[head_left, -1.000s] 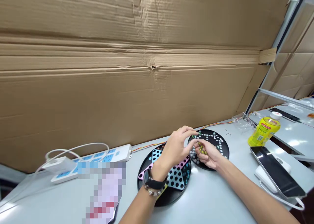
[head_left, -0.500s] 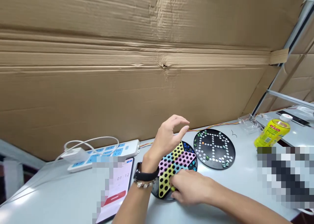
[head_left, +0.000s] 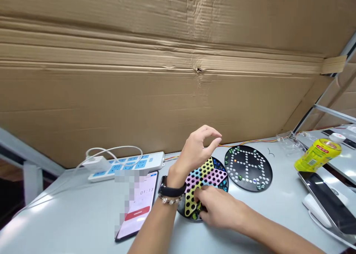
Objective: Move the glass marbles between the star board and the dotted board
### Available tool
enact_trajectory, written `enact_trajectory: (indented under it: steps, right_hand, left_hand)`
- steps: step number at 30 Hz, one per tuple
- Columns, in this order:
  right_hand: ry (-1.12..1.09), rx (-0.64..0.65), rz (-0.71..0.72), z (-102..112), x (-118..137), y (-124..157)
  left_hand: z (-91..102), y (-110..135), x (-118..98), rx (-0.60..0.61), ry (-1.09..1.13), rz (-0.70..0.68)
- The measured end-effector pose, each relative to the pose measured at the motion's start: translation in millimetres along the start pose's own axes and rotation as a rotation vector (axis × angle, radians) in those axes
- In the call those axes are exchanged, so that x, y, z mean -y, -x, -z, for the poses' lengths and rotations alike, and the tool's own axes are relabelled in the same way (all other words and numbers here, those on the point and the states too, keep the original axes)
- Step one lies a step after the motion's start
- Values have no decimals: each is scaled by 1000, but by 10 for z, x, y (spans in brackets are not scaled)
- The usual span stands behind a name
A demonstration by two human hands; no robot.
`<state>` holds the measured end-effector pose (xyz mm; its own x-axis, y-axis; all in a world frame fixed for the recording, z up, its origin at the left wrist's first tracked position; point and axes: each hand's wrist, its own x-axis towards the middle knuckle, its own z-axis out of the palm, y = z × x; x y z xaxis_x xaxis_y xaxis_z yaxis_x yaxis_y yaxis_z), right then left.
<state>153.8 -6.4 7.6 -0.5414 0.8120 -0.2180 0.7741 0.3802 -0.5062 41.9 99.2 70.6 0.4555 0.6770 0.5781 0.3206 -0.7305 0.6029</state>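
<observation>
My left hand point(head_left: 198, 154) hangs in the air above the far side of a star-shaped Chinese checkers board point(head_left: 211, 177), its fingers curled and nothing visible in them. A black watch and a beaded bracelet circle that wrist. My right hand point(head_left: 218, 205) rests on the board's near edge, with its fingers bunched over the yellow point among dark marbles. Whether those fingers grip a marble is hidden. To the right lies a round black board with white holes point(head_left: 248, 168), holding several glass marbles.
A phone point(head_left: 141, 198) showing a 01:13 timer lies left of the boards, behind it a white power strip point(head_left: 125, 167) with a charger. A yellow bottle point(head_left: 317, 155) lies at right beside a tablet point(head_left: 328, 202). Cardboard point(head_left: 178, 79) walls the table's back edge.
My right hand has moved from the round board to the star board's near edge, and my left hand has lifted. The view has shifted, and the timer has gone from 01:12 to 01:13.
</observation>
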Motion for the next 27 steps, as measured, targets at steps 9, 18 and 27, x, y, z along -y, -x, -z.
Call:
enact_trajectory:
  steps: [9, 18, 27]
  right_hand:
    - [-20, -36, 231, -166, -44, -64]
    - [69, -64, 209, -151, -169, 89]
    - [-90, -110, 254, -214, -231, 87]
  left_hand:
    - [-22, -1, 6, 6, -19, 16]
    - [-13, 10, 35, 5, -20, 15]
    - [-29, 4, 39, 18, -28, 27]
